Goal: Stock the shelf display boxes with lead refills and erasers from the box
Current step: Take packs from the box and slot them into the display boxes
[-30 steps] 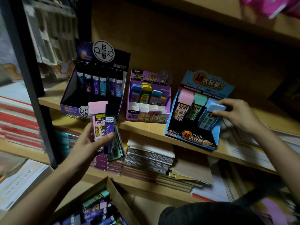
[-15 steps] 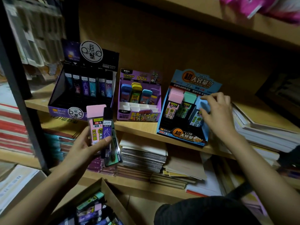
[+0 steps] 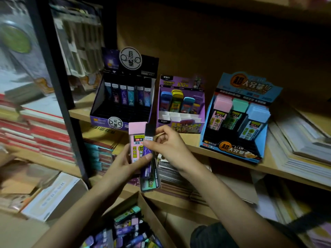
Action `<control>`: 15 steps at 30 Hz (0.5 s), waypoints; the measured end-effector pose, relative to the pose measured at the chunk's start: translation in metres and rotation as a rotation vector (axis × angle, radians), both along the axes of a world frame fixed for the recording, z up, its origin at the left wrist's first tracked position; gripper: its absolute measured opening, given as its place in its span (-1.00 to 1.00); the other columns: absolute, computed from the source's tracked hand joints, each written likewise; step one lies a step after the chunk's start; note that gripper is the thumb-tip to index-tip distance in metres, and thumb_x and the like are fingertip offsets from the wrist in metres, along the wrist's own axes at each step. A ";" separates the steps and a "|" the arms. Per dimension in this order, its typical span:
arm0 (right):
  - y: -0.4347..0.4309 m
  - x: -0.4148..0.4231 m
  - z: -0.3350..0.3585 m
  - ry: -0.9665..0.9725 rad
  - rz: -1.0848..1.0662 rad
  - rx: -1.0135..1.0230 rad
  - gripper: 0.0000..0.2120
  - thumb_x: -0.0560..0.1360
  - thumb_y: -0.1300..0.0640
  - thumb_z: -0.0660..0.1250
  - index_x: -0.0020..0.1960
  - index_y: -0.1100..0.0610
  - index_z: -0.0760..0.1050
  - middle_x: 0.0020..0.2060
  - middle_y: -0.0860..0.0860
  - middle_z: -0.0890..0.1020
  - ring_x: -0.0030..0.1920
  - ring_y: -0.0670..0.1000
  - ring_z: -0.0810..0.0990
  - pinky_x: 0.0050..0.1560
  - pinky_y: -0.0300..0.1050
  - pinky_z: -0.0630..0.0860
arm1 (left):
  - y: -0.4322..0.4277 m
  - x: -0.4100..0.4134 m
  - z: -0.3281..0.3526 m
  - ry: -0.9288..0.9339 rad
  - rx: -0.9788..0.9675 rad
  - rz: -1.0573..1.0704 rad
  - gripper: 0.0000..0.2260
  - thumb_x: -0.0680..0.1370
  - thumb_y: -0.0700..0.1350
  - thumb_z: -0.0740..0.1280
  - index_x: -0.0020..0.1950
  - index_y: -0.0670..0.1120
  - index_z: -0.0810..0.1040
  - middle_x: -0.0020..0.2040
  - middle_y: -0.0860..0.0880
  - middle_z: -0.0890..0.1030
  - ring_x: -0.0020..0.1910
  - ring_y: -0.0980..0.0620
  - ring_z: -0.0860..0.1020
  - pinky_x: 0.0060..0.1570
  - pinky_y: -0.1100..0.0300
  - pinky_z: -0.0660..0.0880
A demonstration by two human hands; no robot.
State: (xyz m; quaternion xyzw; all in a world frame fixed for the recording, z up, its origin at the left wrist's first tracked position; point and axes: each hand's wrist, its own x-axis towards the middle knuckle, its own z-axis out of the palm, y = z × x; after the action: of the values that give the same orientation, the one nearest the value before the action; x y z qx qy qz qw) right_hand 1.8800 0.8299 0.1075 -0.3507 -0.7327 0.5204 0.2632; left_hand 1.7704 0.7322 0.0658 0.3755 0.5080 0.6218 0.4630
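The light is dim and warm. Behind the fingers (image 3: 166, 134) a wooden shelf board (image 3: 192, 142) runs across, backed by a plain brown panel (image 3: 223, 42). Left of them a black upright post (image 3: 59, 90) stands before stacks of red-edged books (image 3: 44, 135). Well to their right lie piled paper pads (image 3: 300, 145), and just below them spiral notebooks (image 3: 172, 174).

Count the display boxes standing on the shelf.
3, side by side on one shelf: a black box at the left, a purple box in the middle, a blue box at the right. None seems hidden.
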 end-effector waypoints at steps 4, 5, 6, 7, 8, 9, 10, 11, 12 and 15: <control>0.003 -0.007 0.000 0.110 0.000 -0.159 -0.83 0.45 0.25 0.41 -0.03 0.15 0.44 -0.33 -0.03 0.55 -0.41 -0.14 0.50 -0.46 -0.34 0.39 | 0.004 0.000 -0.002 -0.078 -0.006 0.052 -0.71 0.52 0.00 0.25 0.22 -0.02 0.48 0.00 -0.07 0.69 -0.10 0.00 0.68 -0.18 0.12 0.63; 0.004 -0.007 0.003 0.141 -0.004 -0.188 -0.86 0.46 0.26 0.39 -0.06 0.15 0.45 -0.35 -0.03 0.57 -0.44 -0.16 0.51 -0.46 -0.33 0.39 | 0.006 0.000 -0.001 -0.118 -0.012 0.079 -0.76 0.55 -0.02 0.21 0.18 -0.03 0.50 -0.05 -0.06 0.70 -0.16 0.03 0.68 -0.24 0.17 0.62; 0.006 -0.007 0.007 0.168 -0.012 -0.211 -0.88 0.47 0.26 0.38 -0.08 0.14 0.45 -0.37 -0.04 0.59 -0.47 -0.17 0.50 -0.46 -0.33 0.40 | 0.008 -0.002 0.000 -0.139 -0.012 0.102 -0.80 0.58 -0.04 0.19 0.14 -0.03 0.51 -0.09 -0.04 0.71 -0.21 0.06 0.67 -0.28 0.20 0.61; 0.009 -0.007 0.012 0.193 -0.021 -0.226 -0.89 0.47 0.25 0.37 -0.08 0.13 0.45 -0.37 -0.04 0.59 -0.47 -0.17 0.49 -0.46 -0.32 0.41 | 0.009 -0.005 0.002 -0.139 -0.006 0.120 -0.82 0.59 -0.06 0.18 0.11 -0.03 0.51 -0.13 -0.03 0.71 -0.24 0.08 0.67 -0.30 0.22 0.61; 0.013 -0.007 0.018 0.213 -0.032 -0.229 -0.89 0.48 0.24 0.37 -0.07 0.13 0.45 -0.36 -0.04 0.60 -0.45 -0.16 0.50 -0.44 -0.32 0.43 | 0.009 -0.008 0.004 -0.123 0.006 0.132 -0.83 0.59 -0.07 0.17 0.10 -0.03 0.51 -0.14 -0.02 0.71 -0.24 0.08 0.66 -0.31 0.23 0.60; 0.017 -0.007 0.026 0.232 -0.042 -0.219 -0.89 0.48 0.23 0.37 -0.04 0.13 0.45 -0.35 -0.04 0.60 -0.44 -0.15 0.50 -0.42 -0.31 0.45 | 0.008 -0.013 0.006 -0.098 0.018 0.143 -0.83 0.58 -0.07 0.18 0.10 -0.02 0.51 -0.13 -0.02 0.70 -0.23 0.09 0.66 -0.30 0.24 0.59; 0.022 -0.010 0.034 0.249 -0.047 -0.201 -0.89 0.49 0.22 0.36 -0.03 0.13 0.45 -0.35 -0.04 0.60 -0.42 -0.14 0.51 -0.40 -0.30 0.47 | 0.007 -0.017 0.007 -0.075 0.031 0.158 -0.83 0.57 -0.05 0.19 0.09 -0.01 0.51 -0.14 -0.01 0.70 -0.22 0.10 0.66 -0.30 0.26 0.59; 0.028 -0.013 0.043 0.267 -0.047 -0.174 -0.91 0.50 0.22 0.34 -0.03 0.13 0.45 -0.34 -0.04 0.61 -0.41 -0.13 0.52 -0.38 -0.30 0.48 | 0.005 -0.022 0.008 -0.058 0.042 0.178 -0.83 0.56 -0.04 0.19 0.09 -0.01 0.51 -0.16 0.01 0.69 -0.22 0.11 0.65 -0.31 0.27 0.58; 0.034 -0.019 0.053 0.284 -0.047 -0.150 -0.93 0.51 0.24 0.33 -0.04 0.13 0.45 -0.33 -0.01 0.61 -0.39 -0.11 0.54 -0.37 -0.28 0.49 | 0.003 -0.028 0.008 -0.049 0.050 0.200 -0.83 0.56 -0.04 0.19 0.08 -0.01 0.50 -0.19 0.03 0.69 -0.23 0.13 0.65 -0.32 0.28 0.57; 0.055 -0.043 0.081 0.277 -0.073 -0.005 -0.94 0.54 0.27 0.29 -0.07 0.14 0.44 -0.26 0.07 0.61 -0.34 -0.06 0.59 -0.39 -0.33 0.51 | -0.004 -0.044 0.007 -0.024 0.059 0.266 -0.85 0.57 -0.05 0.18 0.07 0.01 0.50 -0.21 0.04 0.68 -0.27 0.15 0.64 -0.34 0.29 0.58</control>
State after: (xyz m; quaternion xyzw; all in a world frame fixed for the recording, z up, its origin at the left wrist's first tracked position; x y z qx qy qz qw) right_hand 1.8369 0.8853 0.1885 -0.3026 -0.6749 0.5555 0.3798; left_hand 1.7260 0.7283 0.0730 0.3107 0.5292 0.6967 0.3715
